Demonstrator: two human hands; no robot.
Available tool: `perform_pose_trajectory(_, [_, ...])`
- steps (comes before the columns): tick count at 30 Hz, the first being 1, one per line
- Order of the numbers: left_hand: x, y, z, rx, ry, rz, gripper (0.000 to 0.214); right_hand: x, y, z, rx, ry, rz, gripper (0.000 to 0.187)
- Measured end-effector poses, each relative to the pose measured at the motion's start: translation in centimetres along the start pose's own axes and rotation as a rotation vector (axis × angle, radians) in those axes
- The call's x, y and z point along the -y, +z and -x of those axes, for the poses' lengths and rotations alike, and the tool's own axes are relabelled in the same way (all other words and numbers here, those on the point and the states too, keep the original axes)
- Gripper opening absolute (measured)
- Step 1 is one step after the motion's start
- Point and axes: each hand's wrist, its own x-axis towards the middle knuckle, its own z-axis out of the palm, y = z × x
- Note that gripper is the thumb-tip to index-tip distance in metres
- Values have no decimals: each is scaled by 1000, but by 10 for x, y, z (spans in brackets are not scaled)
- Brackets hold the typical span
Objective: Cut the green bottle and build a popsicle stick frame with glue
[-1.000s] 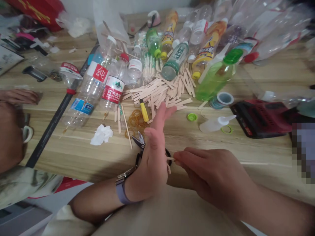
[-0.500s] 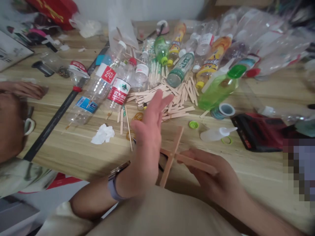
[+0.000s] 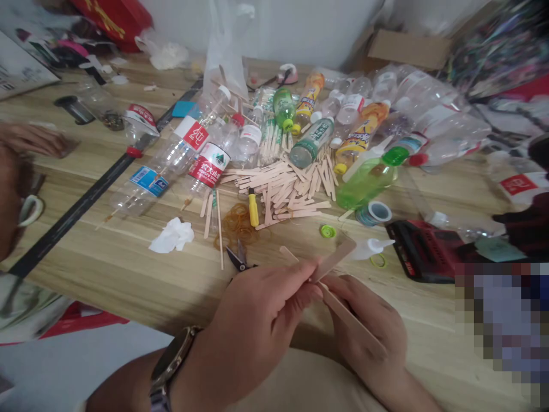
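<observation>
Two flat wooden craft sticks (image 3: pixel 354 323) are crossed in front of my body. My left hand (image 3: pixel 257 315), a watch on its wrist, pinches them near the crossing between thumb and fingers. From the right side, my right hand (image 3: pixel 388 320) has its fingers closed around the same sticks, one stick lying across its palm side. Part of the crossing is hidden by my left thumb and fingertips. Just beyond my left hand lie dark-handled scissors or pliers (image 3: pixel 241 260), partly covered. A heap of loose craft sticks (image 3: pixel 283 183) spreads further back on the wooden table (image 3: pixel 141 274).
Plastic bottles (image 3: pixel 313 143) crowd the back. Rubber bands (image 3: pixel 235 223), a yellow-handled tool (image 3: pixel 253 209), crumpled tissue (image 3: pixel 172 236), a glue bottle (image 3: pixel 366 248) and a red-black battery-like block (image 3: pixel 422 252) lie nearer. Another person's hand (image 3: pixel 36 139) rests at left.
My left hand was raised and spread beside the sticks; it now pinches them at the crossing. The crossed sticks have turned in my right hand, and the head view has shifted slightly.
</observation>
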Motion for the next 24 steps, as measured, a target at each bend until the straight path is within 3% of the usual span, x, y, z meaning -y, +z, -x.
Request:
perform_pose_trajectory(6, [-6, 2, 0, 96, -208, 372, 30, 2, -9, 3, -77, -181, 133, 27])
perform_pose_trajectory(10, [-5, 6, -1, 110, -238, 530, 33, 1, -10, 2, -101, -243, 204, 29])
perform_pose_trajectory(13, [-1, 4, -1, 80, -155, 430, 32, 2, -12, -1, 32, -64, -2, 18])
perform_pose_trajectory(17, [4, -7, -3, 150, 63, 207, 33, -5, -19, 3, 531, 256, -663, 26])
perform_pose_trajectory(19, [6, -10, -4, 221, 118, 194, 31, -9, -21, 8, 679, 358, -933, 36])
perform_pose_trajectory(21, [7, -9, -4, 228, 102, 213, 30, -10, -22, 11, 646, 418, -968, 39])
perform_pose_trajectory(24, [8, -3, -2, 169, 17, 249, 30, -2, -22, 9, 469, 341, -663, 28])
